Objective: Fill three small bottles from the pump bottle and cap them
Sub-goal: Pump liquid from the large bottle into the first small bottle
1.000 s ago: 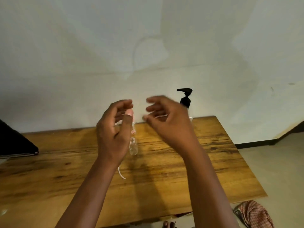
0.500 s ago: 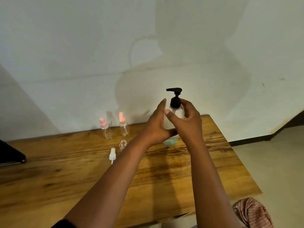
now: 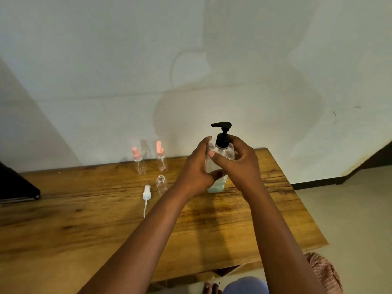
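Observation:
The clear pump bottle (image 3: 222, 154) with a black pump head and a little pale blue liquid at its bottom stands at the back of the wooden table (image 3: 84, 225). My left hand (image 3: 196, 166) grips its left side and my right hand (image 3: 237, 164) wraps its right side. To the left, an uncapped small clear bottle (image 3: 161, 184) stands upright, and its white spray cap (image 3: 146, 193) with a thin tube lies beside it. Two small bottles with pink caps, one (image 3: 139, 161) left of the other (image 3: 161, 159), stand by the wall.
A dark flat object (image 3: 17, 187) lies at the table's left edge. A white wall rises right behind the table. A checked cloth (image 3: 324, 272) lies on the floor at lower right, near the table's front right corner.
A second ago both hands were up in front of me around a small bottle. They then set it down uncapped and reached to the pump bottle, which they now grip; little changed in the last half second.

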